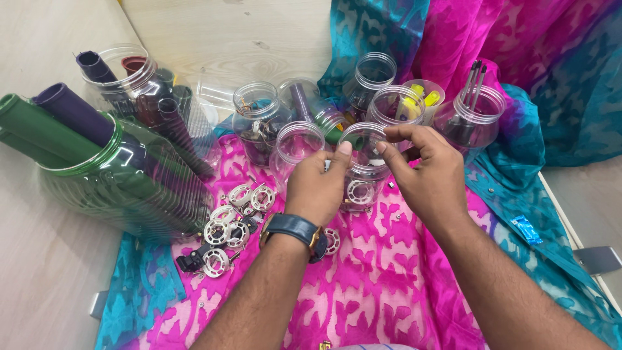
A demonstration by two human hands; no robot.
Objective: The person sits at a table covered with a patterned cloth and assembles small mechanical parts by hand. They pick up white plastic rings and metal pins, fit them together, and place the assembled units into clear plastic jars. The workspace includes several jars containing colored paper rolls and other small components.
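My left hand (319, 185), with a dark blue wristwatch (295, 230), is closed in front of a clear plastic jar (363, 172); its thumb and fingers pinch a small pale part, mostly hidden. My right hand (421, 172) hovers over the same jar's mouth with forefinger and thumb curled close together; whether they hold anything is unclear. A round white bobbin-like ring (360, 192) lies inside that jar. Several more white rings (234, 217) lie on the pink patterned cloth (363, 285) left of my left hand.
Clear jars cluster behind: one empty jar (295, 146), a jar with metal bits (259, 123), a jar with yellow pieces (414, 104), a jar with dark tools (470, 113). A big green-rimmed jar (123, 181) with rolled purple and green sheets lies left. Teal cloth (538, 214) lies right.
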